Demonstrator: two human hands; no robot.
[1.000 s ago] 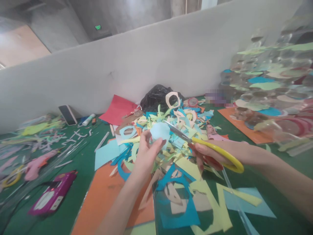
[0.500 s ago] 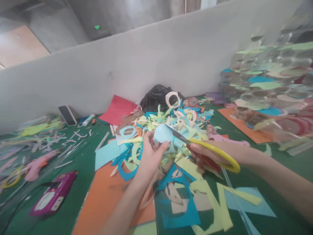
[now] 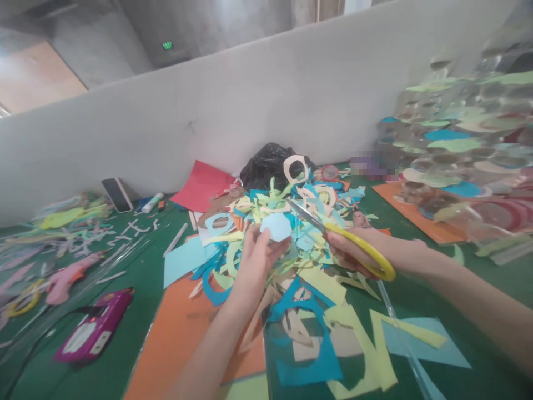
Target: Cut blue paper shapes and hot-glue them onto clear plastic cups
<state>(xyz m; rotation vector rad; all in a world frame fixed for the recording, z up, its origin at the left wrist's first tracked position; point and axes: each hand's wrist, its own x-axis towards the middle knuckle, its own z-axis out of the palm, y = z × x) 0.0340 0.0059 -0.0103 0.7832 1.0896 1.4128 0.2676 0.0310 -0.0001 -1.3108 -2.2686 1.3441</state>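
— While the left hand pinches the pale-blue, many-sided paper piece just off centre at six o'clock, where are the yellow-handled metal scissors?
— Beside it, toward three o'clock, gripped in the right hand. Preferably, rotate the paper piece; keep the left hand clear.
— Lettering?
— None legible; green sign, eleven o'clock, too small.

Soft, even light | haze | cup stack blurred | pixelated patch
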